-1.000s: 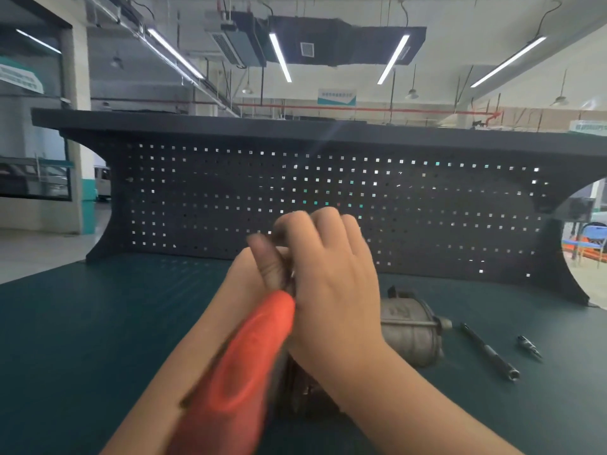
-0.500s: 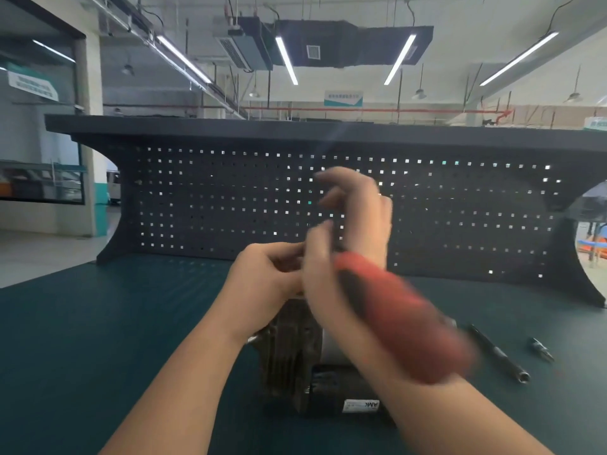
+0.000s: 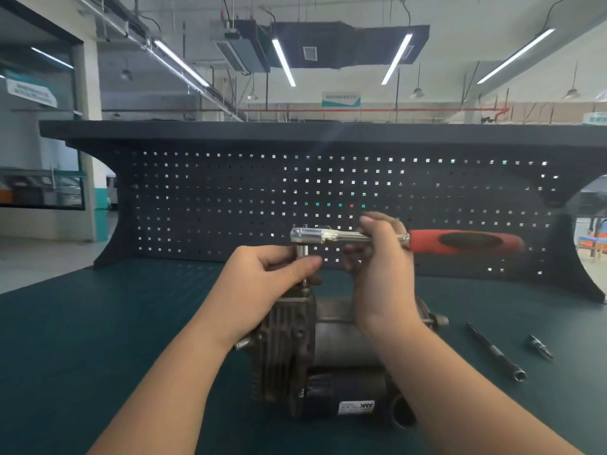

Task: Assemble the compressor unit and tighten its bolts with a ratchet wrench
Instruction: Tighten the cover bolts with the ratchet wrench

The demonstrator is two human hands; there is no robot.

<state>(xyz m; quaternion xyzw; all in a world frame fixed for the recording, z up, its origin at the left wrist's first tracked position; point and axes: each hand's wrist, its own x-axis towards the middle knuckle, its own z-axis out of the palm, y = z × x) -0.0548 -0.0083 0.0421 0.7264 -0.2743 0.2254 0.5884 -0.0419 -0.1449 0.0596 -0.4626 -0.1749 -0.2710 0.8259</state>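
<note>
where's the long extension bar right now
In the head view the extension bar lies on the green mat to the right of the compressor, with a small bit just beyond it on its right.

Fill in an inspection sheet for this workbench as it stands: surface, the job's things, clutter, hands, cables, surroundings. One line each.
Surface: dark teal bench top, with a black pegboard behind.
Job's things: compressor stands mid-bench; ratchet lies level above it, red handle pointing right, its socket pointing down onto the compressor's top.
Clutter: extension bar and a small bit lie apart to the right of the compressor.
Hands: left hand pinches the socket under the ratchet head; right hand grips the steel shank.
Cables: nothing seen on the bench; some hang from the ceiling.
Surroundings: workshop hall, strip lights, ducting overhead.
</note>
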